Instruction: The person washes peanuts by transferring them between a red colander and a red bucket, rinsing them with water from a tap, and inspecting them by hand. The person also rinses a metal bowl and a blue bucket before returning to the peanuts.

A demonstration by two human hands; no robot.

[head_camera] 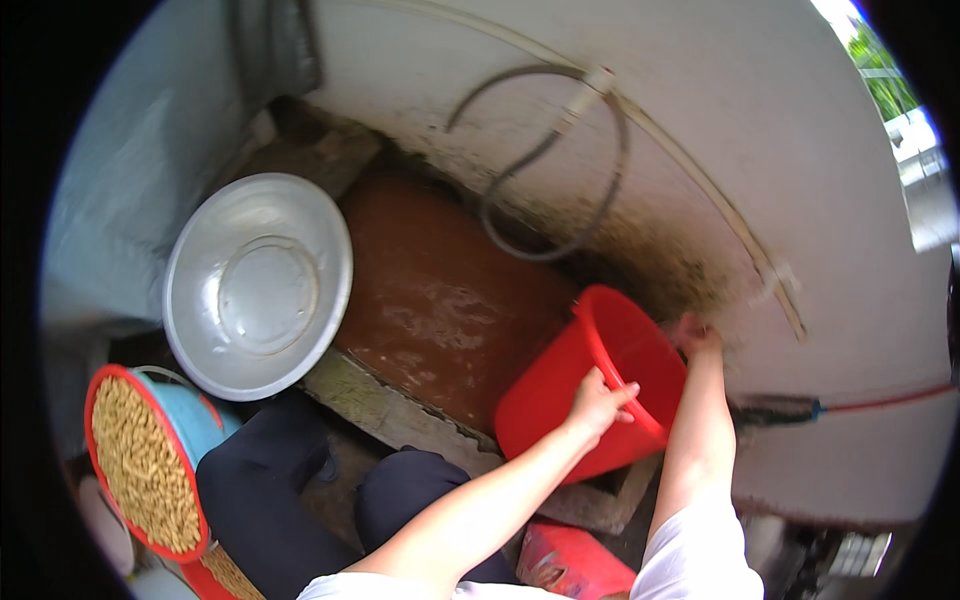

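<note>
A red plastic bucket [562, 390] leans tilted at the right side of a wet, reddish-brown floor basin [442, 300], its mouth towards the upper right. My left hand [600, 405] grips the bucket's rim on the near side, thumb over the edge. Beyond the far side of the rim is my right hand [696, 334], blurred and close to the stained wall; its fingers are too unclear to tell whether it holds anything. A wide, round metal basin [259, 285] stands empty at the left.
A blue bucket with a red rim [146, 465], full of unshelled peanuts, is at the lower left. A low concrete curb [397, 405] edges the floor basin. A grey hose [551, 255] hangs from a pipe [697, 172] on the wall. A red bag [574, 562] lies below.
</note>
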